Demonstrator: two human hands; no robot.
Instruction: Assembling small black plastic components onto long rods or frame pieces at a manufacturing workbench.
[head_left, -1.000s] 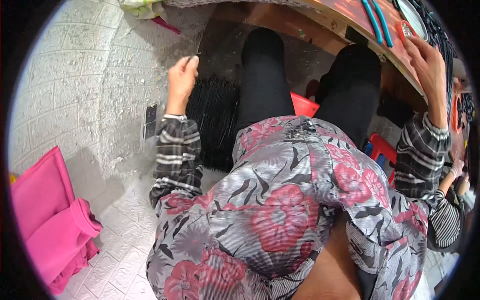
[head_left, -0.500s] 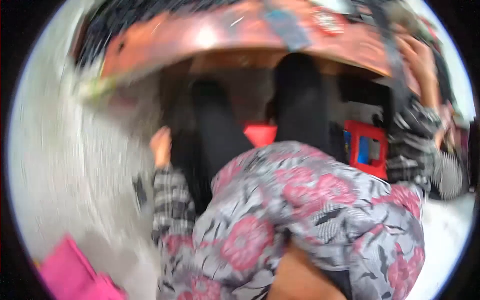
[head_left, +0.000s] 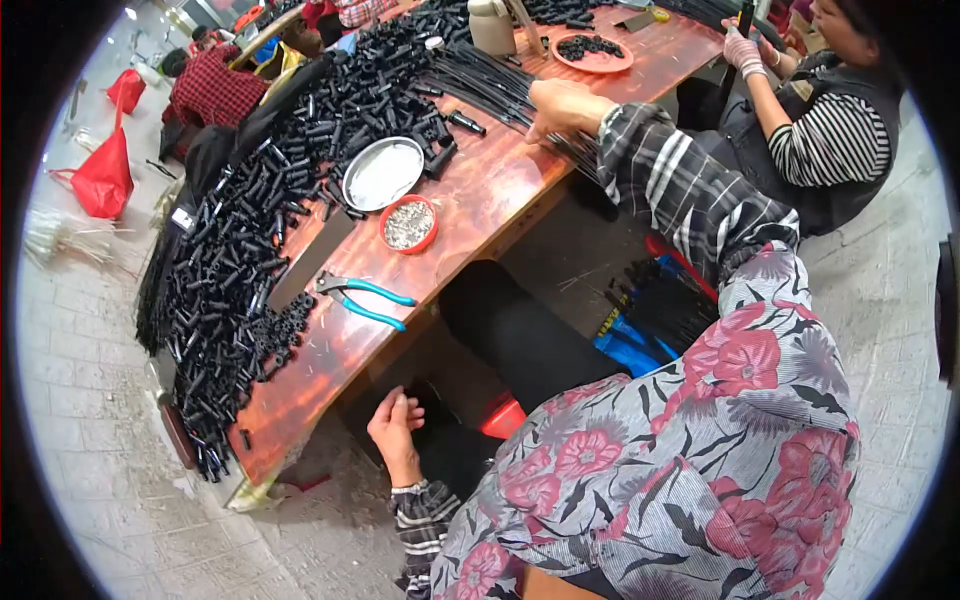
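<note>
Fingers of the right hand close over the black rod bundle at the bench's far edge, while the left hand hangs loosely curled and empty below the near edge, so a one-handed pull could scatter rods into the black caps.

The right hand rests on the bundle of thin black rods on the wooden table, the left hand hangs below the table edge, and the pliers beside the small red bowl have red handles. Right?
Not quite: the head view shows the pliers with teal handles. The rest holds: right hand on the black rods, left hand below the table, near the red bowl.
</note>
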